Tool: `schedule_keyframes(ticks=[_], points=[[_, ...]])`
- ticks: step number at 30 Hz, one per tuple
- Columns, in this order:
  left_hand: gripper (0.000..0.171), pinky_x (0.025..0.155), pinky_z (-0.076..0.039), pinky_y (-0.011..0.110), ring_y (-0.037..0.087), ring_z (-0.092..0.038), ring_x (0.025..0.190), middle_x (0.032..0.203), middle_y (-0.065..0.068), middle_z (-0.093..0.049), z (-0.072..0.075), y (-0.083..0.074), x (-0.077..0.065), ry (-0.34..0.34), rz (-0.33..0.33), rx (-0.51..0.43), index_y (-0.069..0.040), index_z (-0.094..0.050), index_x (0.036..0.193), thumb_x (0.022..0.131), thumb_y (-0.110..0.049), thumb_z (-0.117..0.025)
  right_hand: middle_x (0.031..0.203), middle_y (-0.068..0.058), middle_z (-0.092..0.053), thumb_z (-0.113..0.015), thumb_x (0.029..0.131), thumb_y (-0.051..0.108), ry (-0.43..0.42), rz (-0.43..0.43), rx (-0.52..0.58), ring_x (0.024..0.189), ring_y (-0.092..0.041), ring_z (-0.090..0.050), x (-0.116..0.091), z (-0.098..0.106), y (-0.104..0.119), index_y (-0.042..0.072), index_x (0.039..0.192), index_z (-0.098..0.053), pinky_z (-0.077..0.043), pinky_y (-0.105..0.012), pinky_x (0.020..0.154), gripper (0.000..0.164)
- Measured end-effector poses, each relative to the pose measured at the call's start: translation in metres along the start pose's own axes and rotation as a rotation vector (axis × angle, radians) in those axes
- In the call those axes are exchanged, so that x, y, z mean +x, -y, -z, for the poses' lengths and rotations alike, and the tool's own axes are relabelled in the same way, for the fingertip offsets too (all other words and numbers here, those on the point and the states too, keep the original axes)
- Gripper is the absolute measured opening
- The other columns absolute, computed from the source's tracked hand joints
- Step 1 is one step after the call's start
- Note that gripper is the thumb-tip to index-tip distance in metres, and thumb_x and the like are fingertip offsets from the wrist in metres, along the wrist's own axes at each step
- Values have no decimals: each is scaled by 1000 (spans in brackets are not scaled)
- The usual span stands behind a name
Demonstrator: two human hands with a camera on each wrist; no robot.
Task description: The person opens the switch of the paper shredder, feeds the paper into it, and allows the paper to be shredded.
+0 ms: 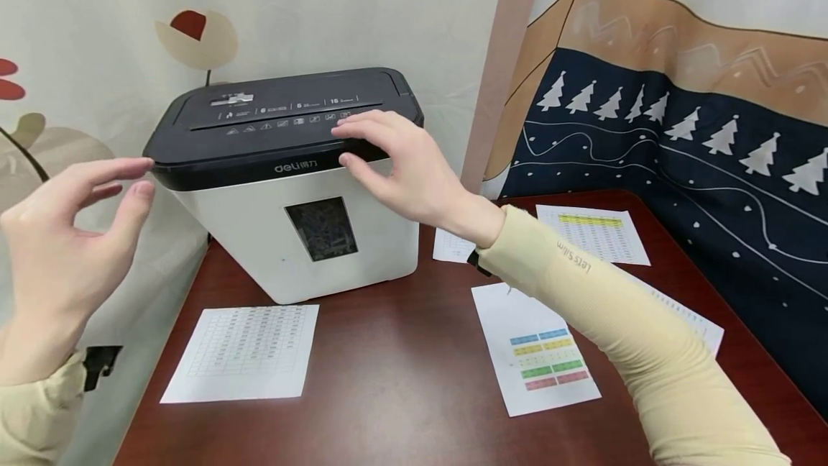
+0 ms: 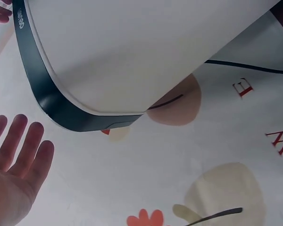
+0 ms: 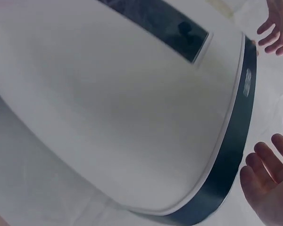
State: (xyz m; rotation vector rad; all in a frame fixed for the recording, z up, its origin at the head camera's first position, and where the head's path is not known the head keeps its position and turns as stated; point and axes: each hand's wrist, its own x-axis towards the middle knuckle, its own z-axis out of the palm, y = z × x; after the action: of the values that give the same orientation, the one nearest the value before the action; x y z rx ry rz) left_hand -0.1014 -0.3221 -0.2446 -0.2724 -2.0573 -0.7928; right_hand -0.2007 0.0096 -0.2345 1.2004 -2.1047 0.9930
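At the left, the person's left hand [image 1: 74,229] is by the front left corner of the paper shredder [image 1: 265,196]. Its fingers are loose and a bit spread, the thumb is apart, and it holds nothing.

Near the left side, one printed sheet [image 1: 239,354] lies flat on the brown table [image 1: 382,380].

The shredder stands upright at the far left of the table, on its flat bottom, so it looks steady. Its dark window [image 1: 321,229] faces the person, maybe so they can look in.

The right hand [image 1: 404,157] is by the lid's front edge, toward the right. Its fingers are loose and pinch nothing; I can't tell if they touch the lid. The hands are likely far apart because the shredder is wide.

At the right, a sheet with coloured boxes [image 1: 533,351] lies near, and a sheet with a yellow band [image 1: 591,236] lies far.
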Motion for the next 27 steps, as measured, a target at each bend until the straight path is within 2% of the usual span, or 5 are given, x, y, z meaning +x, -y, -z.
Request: schedule_keyframes(ticks=[7,14,22,27], points=[[27,95,-44,-2,-25,-60,99,108,-44,-65,0,12,-24,47,-9,-7,3,-78,116,94,-11,-72,134,-11,-73,-69,100,17,-11,80,-20,131,-23,-65,-20,-20,6,4,128,-73,-47,-25,119,31],[27,93,-39,-6,-28,-56,104,112,-47,-62,-3,24,-51,130,32,19,2,-77,118,91,-2,-74,133,-11,-73,-71,99,18,14,125,-12,129,-21,-67,-38,-44,10,3,126,-73,-47,-23,119,31],[32,91,-36,-8,-32,-52,103,118,-49,-58,-11,46,-83,208,64,47,-2,-77,121,90,1,-75,139,-8,-70,-73,99,25,136,86,-69,131,-19,-66,-63,-77,15,8,132,-72,-49,-23,117,37],[31,89,-32,-10,-35,-47,102,118,-52,-53,-16,61,-105,260,124,86,-6,-76,122,91,-4,-75,143,-8,-68,-72,99,25,254,73,-65,134,-19,-64,-78,-100,14,10,136,-69,-50,-26,117,40]])
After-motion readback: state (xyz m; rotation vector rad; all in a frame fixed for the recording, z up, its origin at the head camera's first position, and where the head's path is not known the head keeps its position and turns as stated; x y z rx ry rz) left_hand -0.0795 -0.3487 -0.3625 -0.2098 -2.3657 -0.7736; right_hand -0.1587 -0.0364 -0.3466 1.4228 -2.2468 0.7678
